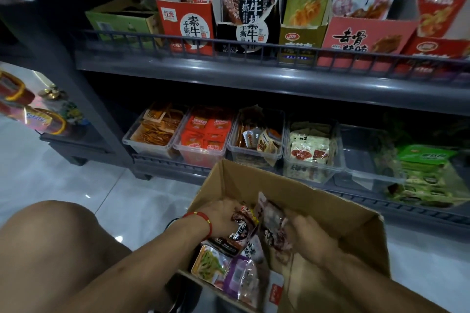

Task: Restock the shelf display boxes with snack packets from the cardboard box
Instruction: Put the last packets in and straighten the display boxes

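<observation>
An open cardboard box (pixel 300 193) stands on the floor in front of the shelf, with several snack packets loose inside. My left hand (pixel 221 218), a red cord on its wrist, grips a dark packet (pixel 241 231) with white characters inside the box. My right hand (pixel 307 236) is blurred and holds a pale reddish packet (pixel 273 221) beside it. A green bean packet (pixel 211 262) and a purple one (pixel 241 274) lie at the box's near end. On the upper shelf stand display boxes: red (pixel 188 25), black (pixel 246 35), olive (pixel 300 40) and pink-red (pixel 366 38).
The lower shelf carries clear plastic bins (pixel 203 152) of small sachets, and one bin (pixel 366 157) looks nearly bare. A dark rail (pixel 229 46) fronts the upper shelf. A green carton (pixel 122 20) sits at its left end. My bare knee (pixel 50 231) is at lower left on the tile floor.
</observation>
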